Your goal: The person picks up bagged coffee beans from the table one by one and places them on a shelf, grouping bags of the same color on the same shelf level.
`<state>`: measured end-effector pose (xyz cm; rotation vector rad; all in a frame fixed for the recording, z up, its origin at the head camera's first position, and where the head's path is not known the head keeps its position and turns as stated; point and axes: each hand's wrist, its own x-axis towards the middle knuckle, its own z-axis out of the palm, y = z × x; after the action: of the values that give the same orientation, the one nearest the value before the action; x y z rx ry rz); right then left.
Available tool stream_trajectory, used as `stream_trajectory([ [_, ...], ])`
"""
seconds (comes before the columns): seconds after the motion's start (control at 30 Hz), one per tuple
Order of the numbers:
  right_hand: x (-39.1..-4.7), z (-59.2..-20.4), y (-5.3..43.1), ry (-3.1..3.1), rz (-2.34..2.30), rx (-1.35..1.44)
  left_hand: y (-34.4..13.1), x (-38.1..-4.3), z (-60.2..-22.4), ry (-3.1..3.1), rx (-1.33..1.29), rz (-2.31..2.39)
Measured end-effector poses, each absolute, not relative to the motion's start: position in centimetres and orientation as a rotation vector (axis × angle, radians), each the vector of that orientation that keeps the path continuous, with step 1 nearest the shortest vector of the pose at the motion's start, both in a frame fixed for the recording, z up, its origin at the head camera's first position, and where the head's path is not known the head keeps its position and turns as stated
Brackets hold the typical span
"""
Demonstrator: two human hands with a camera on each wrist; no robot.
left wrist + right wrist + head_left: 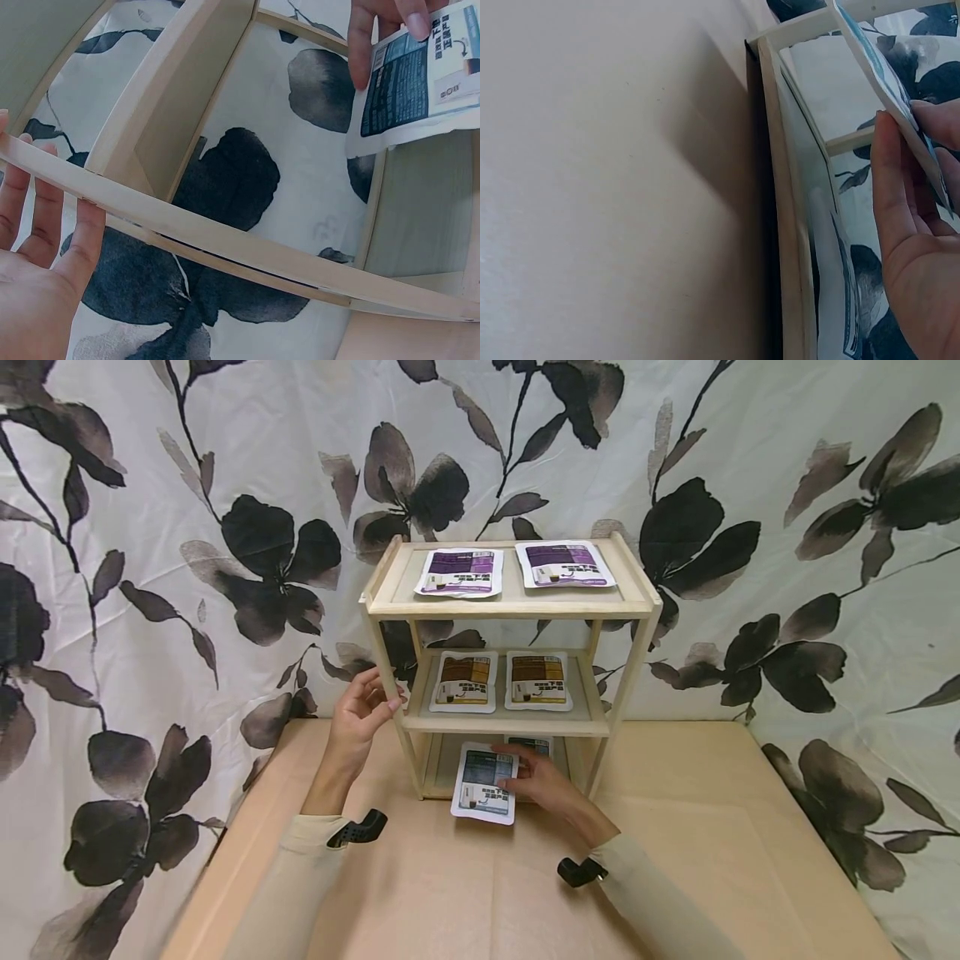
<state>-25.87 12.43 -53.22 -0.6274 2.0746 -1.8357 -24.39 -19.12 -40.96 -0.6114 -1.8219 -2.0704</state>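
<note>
My right hand [536,777] pinches a white pouch with a dark blue-grey label [486,781] between thumb and fingers. The pouch is tilted in front of the bottom tier of a light wooden three-tier shelf [510,725]. Seen from the right wrist, the pouch [881,75] is nearly edge-on, held above the tier. A second blue-grey pouch [531,744] lies on that tier, partly hidden by my right hand. My left hand [356,718] holds the shelf's left front post, thumb in front and fingers behind; the left wrist view shows fingers [79,247] at the post [225,229].
Two purple-labelled pouches, one on the left [461,572] and one on the right [564,565], lie on the top tier. Two brown-labelled pouches, left [463,682] and right [537,681], lie on the middle tier. Behind the tan tabletop [675,860] hangs a floral cloth [277,460].
</note>
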Motion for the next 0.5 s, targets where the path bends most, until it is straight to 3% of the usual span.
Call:
stream_trajectory([
  [0.5,-27.5,-53.0,11.6,2.33,-1.677,-0.538,-19.1,-24.4,-40.9,-1.806,-0.626,-2.085],
])
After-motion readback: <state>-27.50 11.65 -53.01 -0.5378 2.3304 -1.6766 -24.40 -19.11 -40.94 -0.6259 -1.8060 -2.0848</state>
